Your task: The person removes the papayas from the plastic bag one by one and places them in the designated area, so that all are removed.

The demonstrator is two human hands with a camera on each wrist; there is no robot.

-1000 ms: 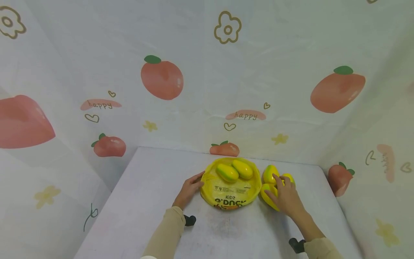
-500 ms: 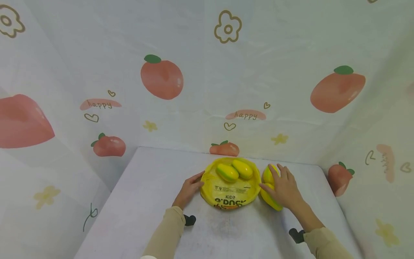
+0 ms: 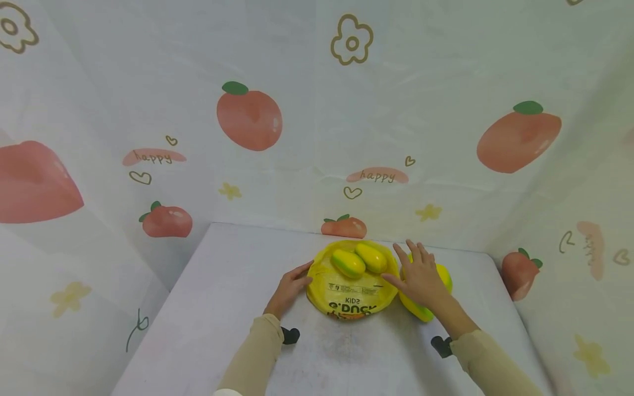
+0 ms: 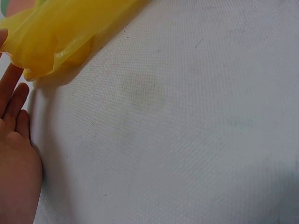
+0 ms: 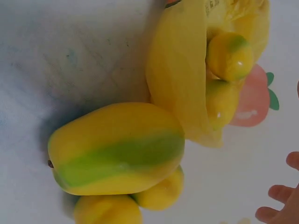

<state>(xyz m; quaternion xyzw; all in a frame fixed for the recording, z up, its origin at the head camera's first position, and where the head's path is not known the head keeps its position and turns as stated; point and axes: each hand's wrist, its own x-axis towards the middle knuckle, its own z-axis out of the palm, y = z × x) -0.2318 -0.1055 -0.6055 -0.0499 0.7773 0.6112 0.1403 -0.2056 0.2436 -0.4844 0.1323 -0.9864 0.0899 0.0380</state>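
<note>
A yellow plastic bag [image 3: 353, 297], printed with dark lettering, lies with its rim spread in a round opening. Two yellow-green mangoes [image 3: 349, 264] rest inside, near its far side. At the bag's left edge my left hand [image 3: 288, 289] pinches the rim between thumb and fingers; the left wrist view shows fingers [image 4: 17, 100] behind the yellow film. Over the loose mangoes, right of the bag, hovers my right hand [image 3: 421, 278], fingers spread and holding nothing. In the right wrist view a large mango [image 5: 117, 149] lies against the bag [image 5: 175, 70], with two more beside it.
The white table [image 3: 238, 275] meets a hanging white cloth [image 3: 277, 192], printed with peaches and flowers, at its back and sides. Dark wrist-worn pieces [image 3: 290, 335] sit near both cuffs.
My right hand has lifted from the mangoes and shifted left toward the bag's right edge, its fingers spreading wider. The left hand and the bag stay in place.
</note>
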